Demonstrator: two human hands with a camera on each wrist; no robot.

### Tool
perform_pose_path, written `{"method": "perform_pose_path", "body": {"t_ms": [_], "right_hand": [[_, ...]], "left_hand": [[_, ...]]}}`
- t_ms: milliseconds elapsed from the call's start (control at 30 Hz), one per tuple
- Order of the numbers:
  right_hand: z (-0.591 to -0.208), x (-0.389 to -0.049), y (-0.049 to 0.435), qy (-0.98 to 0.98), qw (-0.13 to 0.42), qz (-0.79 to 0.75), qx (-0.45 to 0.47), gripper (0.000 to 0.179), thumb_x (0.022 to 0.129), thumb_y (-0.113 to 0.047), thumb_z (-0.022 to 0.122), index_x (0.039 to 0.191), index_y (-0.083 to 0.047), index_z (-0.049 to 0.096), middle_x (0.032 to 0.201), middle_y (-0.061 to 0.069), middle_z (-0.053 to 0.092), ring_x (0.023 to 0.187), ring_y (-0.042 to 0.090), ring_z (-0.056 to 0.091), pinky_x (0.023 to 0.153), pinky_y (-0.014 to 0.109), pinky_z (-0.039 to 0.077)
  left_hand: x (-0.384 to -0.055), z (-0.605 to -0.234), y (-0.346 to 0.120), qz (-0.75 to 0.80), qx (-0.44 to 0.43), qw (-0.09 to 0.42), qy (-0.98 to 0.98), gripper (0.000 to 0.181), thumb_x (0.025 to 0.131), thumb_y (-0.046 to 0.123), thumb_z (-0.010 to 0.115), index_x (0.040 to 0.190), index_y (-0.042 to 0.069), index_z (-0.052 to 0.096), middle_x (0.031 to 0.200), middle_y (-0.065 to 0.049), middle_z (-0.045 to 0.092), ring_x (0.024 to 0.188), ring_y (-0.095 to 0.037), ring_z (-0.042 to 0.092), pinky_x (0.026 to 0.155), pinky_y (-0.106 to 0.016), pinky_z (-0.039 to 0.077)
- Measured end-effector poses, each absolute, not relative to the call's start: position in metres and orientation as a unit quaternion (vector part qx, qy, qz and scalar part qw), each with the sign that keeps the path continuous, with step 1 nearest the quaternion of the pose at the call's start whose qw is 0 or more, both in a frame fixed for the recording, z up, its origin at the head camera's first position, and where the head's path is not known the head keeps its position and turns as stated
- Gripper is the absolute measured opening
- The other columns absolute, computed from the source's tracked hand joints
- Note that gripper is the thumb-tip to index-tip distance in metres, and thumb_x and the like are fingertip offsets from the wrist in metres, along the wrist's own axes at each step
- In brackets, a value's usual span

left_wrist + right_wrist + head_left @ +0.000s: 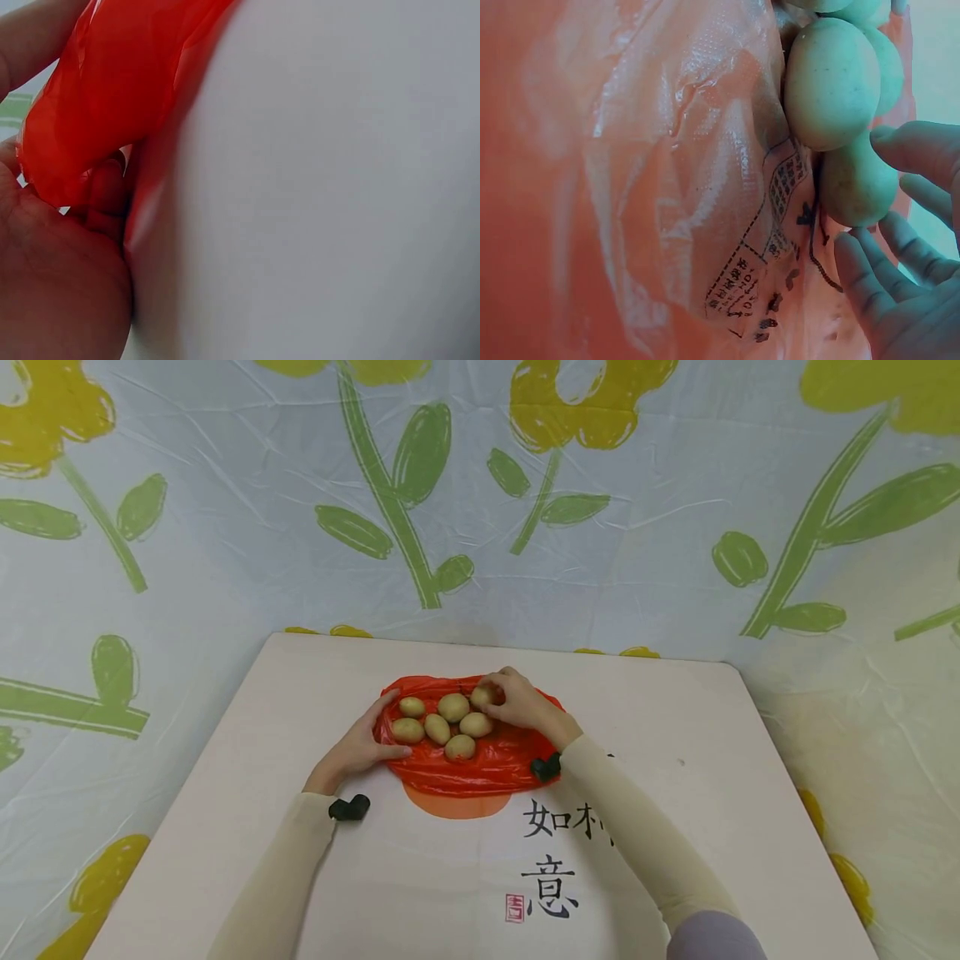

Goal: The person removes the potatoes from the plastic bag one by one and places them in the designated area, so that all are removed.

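Observation:
Several small potatoes [453, 707] lie grouped on a spread, crumpled red plastic bag [517, 747]. My left hand [358, 745] holds the bag's left edge, with thumb and forefinger apart in the head view. Red plastic bunches between the thumb and curled fingers in the left wrist view, where the fingertips are partly hidden. At the far right of the group, my right hand [517, 700] grips a potato [482, 696] between thumb and fingers. The right wrist view shows that potato [859, 184] against a larger one [832, 82], beside the printed plastic.
A pale table [405, 877] carries black written characters [551, 885], a red seal mark and an orange disc [457, 806] partly under the bag. Behind it hangs a cloth [247, 543] with yellow flowers. Each wrist wears a dark device [349, 808].

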State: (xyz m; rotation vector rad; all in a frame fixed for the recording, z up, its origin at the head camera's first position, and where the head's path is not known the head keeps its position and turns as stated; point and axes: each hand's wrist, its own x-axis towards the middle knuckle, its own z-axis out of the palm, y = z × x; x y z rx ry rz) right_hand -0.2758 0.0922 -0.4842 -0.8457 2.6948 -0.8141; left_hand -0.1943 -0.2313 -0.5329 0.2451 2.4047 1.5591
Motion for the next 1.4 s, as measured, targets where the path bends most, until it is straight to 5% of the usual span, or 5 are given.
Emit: {"method": "perform_pose_path", "body": {"t_ms": [267,1400], "right_hand": [[-0.490,-0.282,0.093,0.913,0.136,-0.278,-0.265,0.053,0.098,-0.021,0.070,0.144,-0.001,0.054,0.134,0.018,0.062,0.121,0.031,0.059,0.108,0.045,0.051],[-0.497,-0.279,0.095,0.898,0.148,-0.333,-0.247,0.042,0.099,-0.020,0.068,0.137,-0.004,0.058,0.128,0.014,0.067,0.116,0.027,0.063,0.103,0.043,0.054]], "left_hand": [[-0.194,-0.534,-0.231,0.529,0.085,0.128,0.835,0.108,0.081,0.025,0.088,0.165,0.026,0.021,0.169,-0.012,0.023,0.155,-0.038,0.023,0.125,-0.064,0.019],[-0.194,-0.536,-0.230,0.530,0.091,0.127,0.834,0.107,0.081,0.022,0.088,0.165,0.025,0.021,0.169,-0.014,0.024,0.155,-0.040,0.022,0.125,-0.066,0.017]]}}
